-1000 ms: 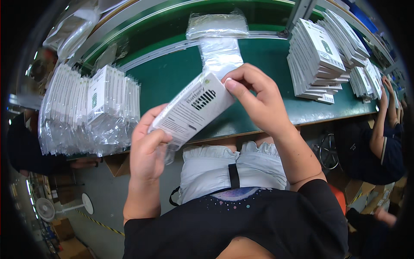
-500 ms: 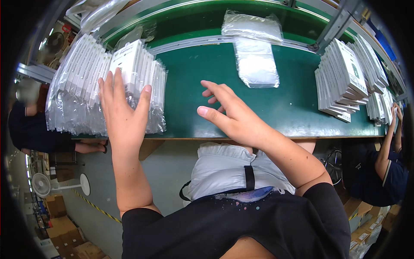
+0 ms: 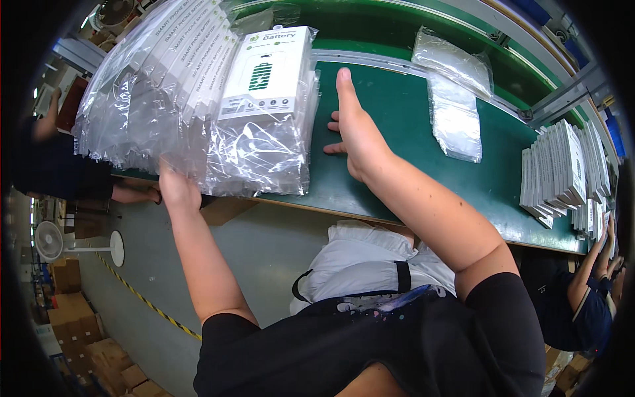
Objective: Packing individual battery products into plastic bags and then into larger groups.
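On the left of the green table stands a tight row of flat white boxes (image 3: 192, 59) in clear plastic bags, leaning one on another. At the row's right end, one bagged white box (image 3: 260, 76) with green print shows its broad face; its loose bag end (image 3: 258, 155) hangs crinkled toward the table's front edge. My left hand (image 3: 178, 190) is at the lower front edge of the row, its fingers hidden behind the plastic. Just right of the row, my right hand (image 3: 360, 135) is raised with fingers stretched out, apart from the boxes and holding nothing.
A pile of clear plastic bags (image 3: 456, 122) lies on the green table (image 3: 390, 99) toward the back. Stacked white boxes (image 3: 552, 169) stand at the right end. Co-workers sit at both sides, one with hands (image 3: 602, 245) by those stacks. A fan (image 3: 49, 241) stands on the floor at left.
The view has swung left, and the bagged row looks larger. My left hand has gone from over the row down to its front lower edge. My right hand has turned upright beside it.
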Tool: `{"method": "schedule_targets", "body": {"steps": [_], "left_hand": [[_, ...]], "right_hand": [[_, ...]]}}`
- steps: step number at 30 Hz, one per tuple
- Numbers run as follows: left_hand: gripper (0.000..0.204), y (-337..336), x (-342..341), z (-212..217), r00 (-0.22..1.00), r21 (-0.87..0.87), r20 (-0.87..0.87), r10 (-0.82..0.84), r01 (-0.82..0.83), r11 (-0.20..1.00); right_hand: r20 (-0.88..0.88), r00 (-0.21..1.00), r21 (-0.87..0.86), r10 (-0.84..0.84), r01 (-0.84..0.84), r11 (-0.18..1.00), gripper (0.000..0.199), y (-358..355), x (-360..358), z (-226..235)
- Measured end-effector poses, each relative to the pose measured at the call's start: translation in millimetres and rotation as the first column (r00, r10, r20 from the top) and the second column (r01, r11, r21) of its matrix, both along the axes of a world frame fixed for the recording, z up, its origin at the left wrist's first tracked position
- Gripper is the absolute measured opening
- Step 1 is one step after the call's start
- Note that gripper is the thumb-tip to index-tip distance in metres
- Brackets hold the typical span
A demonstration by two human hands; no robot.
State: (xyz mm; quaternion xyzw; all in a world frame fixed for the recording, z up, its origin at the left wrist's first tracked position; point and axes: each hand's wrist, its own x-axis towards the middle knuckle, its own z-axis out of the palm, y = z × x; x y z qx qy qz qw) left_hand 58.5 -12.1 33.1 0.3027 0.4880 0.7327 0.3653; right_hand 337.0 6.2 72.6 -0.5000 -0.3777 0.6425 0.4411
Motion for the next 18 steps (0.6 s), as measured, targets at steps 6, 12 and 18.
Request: {"method": "schedule_targets", "body": {"steps": [6,12,18], "left_hand": [[0.044,71,-26,0,0.949,0.032,0.086,-0.303,0.301,0.953],[0.046,81,-37,1,0.939,0.047,0.113,-0.325,0.321,0.946],[0.048,77,-36,6,0.946,0.076,0.146,-0.290,0.282,0.956]], "right_hand": [[-0.181,0.977,0.026,0.115,-0.112,0.993,0.089,43,-33,-23],[-0.149,0.988,-0.036,-0.030,0.025,0.999,0.086,56,-60,-35],[-0.117,0.984,-0.105,-0.135,0.123,0.987,0.085,51,-78,-25]]}}
